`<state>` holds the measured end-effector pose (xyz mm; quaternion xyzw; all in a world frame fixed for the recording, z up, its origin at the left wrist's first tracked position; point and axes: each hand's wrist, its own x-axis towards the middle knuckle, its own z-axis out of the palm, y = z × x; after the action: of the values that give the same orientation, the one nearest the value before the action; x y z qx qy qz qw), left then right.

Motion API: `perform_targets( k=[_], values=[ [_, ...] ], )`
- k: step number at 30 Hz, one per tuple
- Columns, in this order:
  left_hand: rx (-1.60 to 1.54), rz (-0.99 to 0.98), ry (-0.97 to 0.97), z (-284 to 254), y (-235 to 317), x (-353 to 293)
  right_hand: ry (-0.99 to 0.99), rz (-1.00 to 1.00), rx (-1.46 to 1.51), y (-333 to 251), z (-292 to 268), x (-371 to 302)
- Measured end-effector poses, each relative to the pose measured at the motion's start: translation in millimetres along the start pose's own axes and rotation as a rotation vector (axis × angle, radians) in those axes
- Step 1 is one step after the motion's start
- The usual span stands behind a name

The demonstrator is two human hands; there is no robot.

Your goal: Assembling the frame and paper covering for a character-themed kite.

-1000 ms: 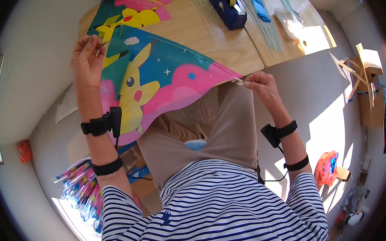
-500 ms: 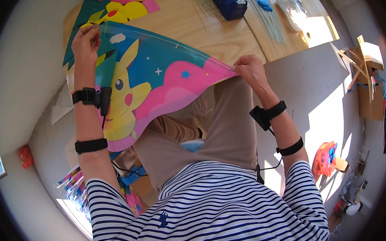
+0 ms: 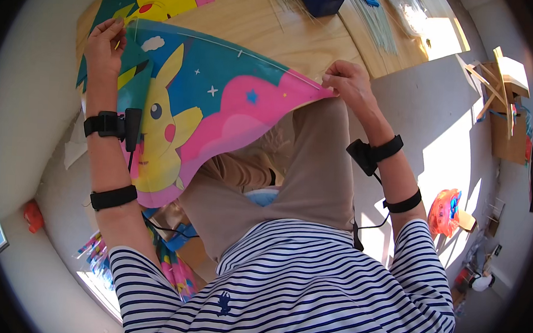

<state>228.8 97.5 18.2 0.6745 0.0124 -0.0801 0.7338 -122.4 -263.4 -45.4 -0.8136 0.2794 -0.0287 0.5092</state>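
Our one thin printed sheet (image 3: pixel 227 110) crosses the near edge of the worktop (image 3: pixel 315 48), its lower part over our trousers (image 3: pixel 321 163); past the sheet's slanting top edge, the worktop gives a broad stretch of wood. Teal, blue and pink, the sheet shows one yellow cartoon animal, one blue star and two white sparkles. Our right hand (image 3: pixel 350 85) pinches its right tip; our left hand (image 3: pixel 104 50), fingertips nearly together, is at its upper left corner, grip unclear. Farther up the worktop: one dark-blue block (image 3: pixel 320 0), one more printed piece (image 3: pixel 160 4).
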Motion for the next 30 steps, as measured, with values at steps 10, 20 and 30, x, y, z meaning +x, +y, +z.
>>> perform_targets(
  k=[10, 20, 30],
  values=[
    [0.005, 0.002, -0.003, 1.6, 1.0, -5.8, -0.004, 0.044, -0.027, 1.3, 5.9, -3.8],
    [0.006, -0.022, 0.000, 1.0, 0.2, -7.9, -0.011, 0.042, -0.027, 4.2, 7.7, -4.0],
    [0.013, -0.023, -0.012, -1.2, -1.1, -6.6, 0.014, 0.035, 0.027, 3.5, 7.1, -5.4]
  ],
)
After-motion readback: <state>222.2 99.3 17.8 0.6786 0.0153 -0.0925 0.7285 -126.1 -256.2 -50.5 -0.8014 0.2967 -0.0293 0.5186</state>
